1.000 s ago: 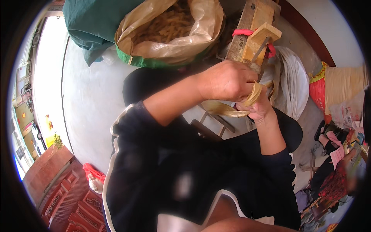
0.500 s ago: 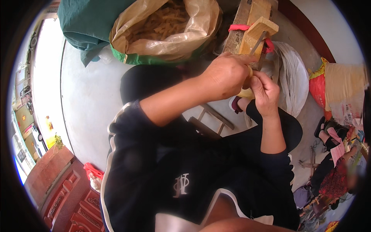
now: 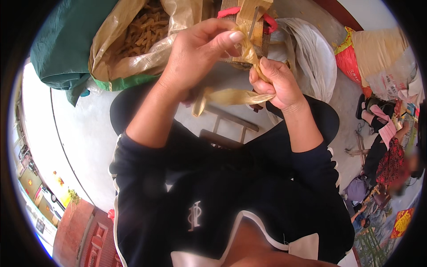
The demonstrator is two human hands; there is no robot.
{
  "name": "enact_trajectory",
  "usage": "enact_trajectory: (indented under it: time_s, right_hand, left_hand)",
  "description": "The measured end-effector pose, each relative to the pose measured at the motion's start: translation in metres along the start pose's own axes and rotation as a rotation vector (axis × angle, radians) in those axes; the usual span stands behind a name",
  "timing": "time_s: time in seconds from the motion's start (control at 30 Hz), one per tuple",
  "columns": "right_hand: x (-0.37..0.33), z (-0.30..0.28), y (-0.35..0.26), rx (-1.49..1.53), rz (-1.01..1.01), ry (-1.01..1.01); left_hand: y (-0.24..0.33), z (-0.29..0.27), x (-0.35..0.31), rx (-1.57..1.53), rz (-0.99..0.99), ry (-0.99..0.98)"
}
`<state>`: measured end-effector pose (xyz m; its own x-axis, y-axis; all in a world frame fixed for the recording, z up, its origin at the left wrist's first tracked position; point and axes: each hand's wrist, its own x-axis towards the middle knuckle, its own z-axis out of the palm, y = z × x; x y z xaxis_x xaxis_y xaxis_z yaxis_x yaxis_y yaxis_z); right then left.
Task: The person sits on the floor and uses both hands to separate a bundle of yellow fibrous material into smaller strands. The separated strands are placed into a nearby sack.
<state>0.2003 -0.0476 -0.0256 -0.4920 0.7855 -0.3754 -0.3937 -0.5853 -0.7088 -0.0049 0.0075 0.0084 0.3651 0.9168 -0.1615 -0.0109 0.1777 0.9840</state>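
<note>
A pale yellow, shiny, translucent strip (image 3: 235,96) is stretched and twisted between my hands. My left hand (image 3: 195,51) pinches its upper part between thumb and fingers, close to the wooden block. My right hand (image 3: 281,84) is closed round the twisted middle of the strip. From the right hand a flat length trails left and folds down at its end. Just behind the hands stands a wooden block (image 3: 244,20) with a thin metal piece (image 3: 254,22) fixed upright in it and red cloth (image 3: 229,12) tied round it. My fingers partly hide the twist.
Behind my left hand an open woven bag (image 3: 104,49) holds many short yellowish-brown pieces (image 3: 144,33). Green cloth (image 3: 58,44) lies farther left. A white sack (image 3: 311,58) and a red-and-tan sack (image 3: 378,53) stand right. A small wooden stool frame (image 3: 229,118) is between my legs. Another person (image 3: 391,164) sits at far right.
My hands have moved apart and leftward from the wooden block. More of the yellow strip now shows, twisted between them and trailing left. The view has shifted too.
</note>
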Motion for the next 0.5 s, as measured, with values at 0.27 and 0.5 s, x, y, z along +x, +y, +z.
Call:
enact_trajectory:
  time_s: [0.27,0.5]
  right_hand:
    - [0.002,-0.004,-0.005,-0.023,-0.014,0.156]
    - [0.018,-0.015,-0.021,-0.480,-0.409,0.541]
  left_hand:
    - [-0.012,0.008,-0.006,-0.389,-0.273,-0.031]
    - [-0.019,0.017,0.013,-0.154,-0.163,0.131]
